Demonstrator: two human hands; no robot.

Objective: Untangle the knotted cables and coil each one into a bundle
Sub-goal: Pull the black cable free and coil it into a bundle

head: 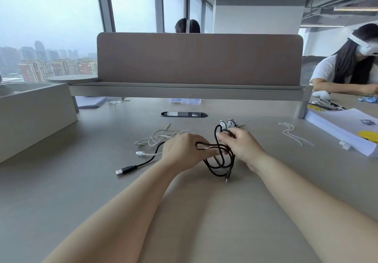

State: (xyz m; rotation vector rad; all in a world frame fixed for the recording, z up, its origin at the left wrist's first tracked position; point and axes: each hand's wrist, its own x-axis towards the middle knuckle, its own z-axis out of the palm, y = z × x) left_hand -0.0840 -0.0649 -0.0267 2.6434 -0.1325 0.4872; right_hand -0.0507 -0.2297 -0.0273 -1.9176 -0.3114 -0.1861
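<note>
- The grey table (61, 191) fills my view, and a brown divider screen (199, 58) stands across its far side.
- Both forearms reach forward from the bottom edge and come together over the middle of the table.
- My left hand (182, 152) is palm down with the knuckles toward the camera. Its fingers are curled around the loops of the black cable (216, 160).
- My right hand (243, 146) is beside it, a little farther away. Its fingertips pinch the same cable where one loop rises upright.
- The black cable hangs between the two hands in several loose loops above the table. Its long tail runs to the left along the surface.
- A loose white cable (157, 138) lies tangled on the table, just behind the left hand.
- Two small white coiled bundles (228, 123) rest behind the right hand.
- The USB plug (122, 170) at the end of the black tail lies flat and points left.
- The small connector (226, 180) at the other end hangs down, pointing to the table.
</note>
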